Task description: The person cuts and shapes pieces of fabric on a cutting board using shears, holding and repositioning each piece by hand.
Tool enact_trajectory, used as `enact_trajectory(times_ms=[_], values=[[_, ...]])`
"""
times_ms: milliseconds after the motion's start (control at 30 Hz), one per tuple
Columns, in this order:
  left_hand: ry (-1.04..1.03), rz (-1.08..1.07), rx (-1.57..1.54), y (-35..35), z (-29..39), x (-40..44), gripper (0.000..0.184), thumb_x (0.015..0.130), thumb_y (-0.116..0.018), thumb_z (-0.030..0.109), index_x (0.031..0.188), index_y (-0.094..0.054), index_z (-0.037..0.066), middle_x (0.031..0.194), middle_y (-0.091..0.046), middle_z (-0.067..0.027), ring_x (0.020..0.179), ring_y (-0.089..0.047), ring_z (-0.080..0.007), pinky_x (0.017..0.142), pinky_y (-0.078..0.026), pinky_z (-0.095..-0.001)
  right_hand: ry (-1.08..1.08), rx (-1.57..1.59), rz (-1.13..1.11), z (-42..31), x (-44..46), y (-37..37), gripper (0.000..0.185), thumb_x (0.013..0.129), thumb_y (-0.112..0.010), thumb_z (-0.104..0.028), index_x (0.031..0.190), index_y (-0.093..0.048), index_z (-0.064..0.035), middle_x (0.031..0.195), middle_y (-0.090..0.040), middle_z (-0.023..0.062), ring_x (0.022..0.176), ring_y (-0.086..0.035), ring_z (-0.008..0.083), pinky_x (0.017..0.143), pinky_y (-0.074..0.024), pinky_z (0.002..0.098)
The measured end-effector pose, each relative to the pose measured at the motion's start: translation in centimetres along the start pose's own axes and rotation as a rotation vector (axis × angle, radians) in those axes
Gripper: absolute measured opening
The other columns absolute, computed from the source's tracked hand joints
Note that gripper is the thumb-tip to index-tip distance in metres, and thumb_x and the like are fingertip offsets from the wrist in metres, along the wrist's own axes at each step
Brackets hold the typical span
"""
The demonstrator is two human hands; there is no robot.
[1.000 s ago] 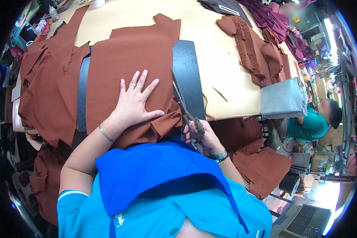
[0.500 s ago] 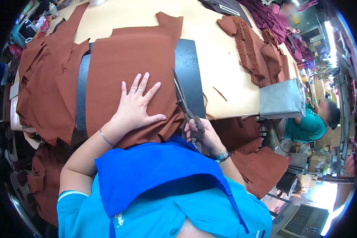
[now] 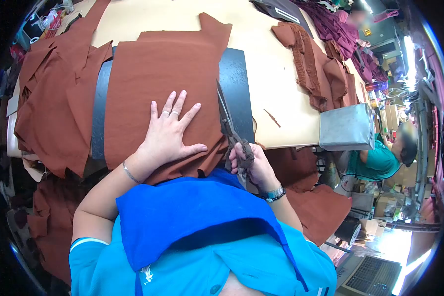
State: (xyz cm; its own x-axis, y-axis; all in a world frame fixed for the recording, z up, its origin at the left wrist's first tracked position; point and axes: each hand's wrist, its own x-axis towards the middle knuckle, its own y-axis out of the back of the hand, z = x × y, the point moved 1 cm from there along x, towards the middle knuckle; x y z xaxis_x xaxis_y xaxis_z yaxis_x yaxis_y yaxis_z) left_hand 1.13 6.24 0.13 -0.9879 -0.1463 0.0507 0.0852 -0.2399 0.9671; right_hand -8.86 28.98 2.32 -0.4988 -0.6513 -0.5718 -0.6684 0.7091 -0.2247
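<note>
My left hand (image 3: 168,133) lies flat with spread fingers on a brown cloth (image 3: 163,64), holding nothing. The cloth rests over a dark board (image 3: 236,84) and is bunched in folds near my thumb. On the right, my right hand (image 3: 249,160) is closed around the wrapped handles of large scissors (image 3: 226,116). Their blades point away from me along the cloth's right edge, over the board. Whether the blades are apart is hard to tell.
More brown cloth (image 3: 59,103) lies at the left, and a brown pile (image 3: 320,69) at the right of the pale table (image 3: 276,89). A metal box (image 3: 347,127) stands at its right edge. A person in green (image 3: 375,160) is beyond it; another person is at the top right.
The folds near my left thumb have flattened, and the cloth's top corner has shifted slightly right. My left hand moved a little down and right. The scissors stay in my right hand.
</note>
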Motion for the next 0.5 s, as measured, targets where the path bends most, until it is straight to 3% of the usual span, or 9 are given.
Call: enact_trajectory(times_ms=[500], values=[[-0.012,0.041,-0.055,-0.09,-0.14,-0.24,0.097,0.073,-0.055,0.076,0.147,-0.034,0.016,0.154,-0.017,-0.0221,0.143,-0.012,-0.0400,0.107,-0.011,-0.0693,0.025,0.034,0.026,-0.93,0.66,-0.74,0.027,0.092,-0.063,-0.031,0.080,-0.060,-0.0073,0.065,-0.059,0.0011,0.054,-0.056,0.0078,0.052,-0.0482,0.0213]])
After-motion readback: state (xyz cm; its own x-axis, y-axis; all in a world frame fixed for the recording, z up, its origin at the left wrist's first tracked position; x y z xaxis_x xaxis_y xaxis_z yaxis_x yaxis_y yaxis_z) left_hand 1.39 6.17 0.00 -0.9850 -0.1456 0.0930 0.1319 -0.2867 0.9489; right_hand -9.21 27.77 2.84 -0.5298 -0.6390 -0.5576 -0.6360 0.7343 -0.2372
